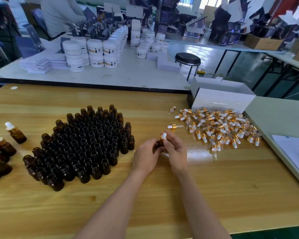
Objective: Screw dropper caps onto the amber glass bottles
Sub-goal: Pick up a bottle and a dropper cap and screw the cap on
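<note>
Currently: left hand [146, 152] curls round the bottle [160, 143], just beside the right hand [175, 150], which pinches the cap [163, 136] on top. Keep cap square; twist until snug, not forced.

Head view, close, looking forward and down

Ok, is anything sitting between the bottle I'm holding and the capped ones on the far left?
Yes. The cluster of open amber bottles stands between the held bottle and the capped bottles; you would likely need to lift over it.
</note>
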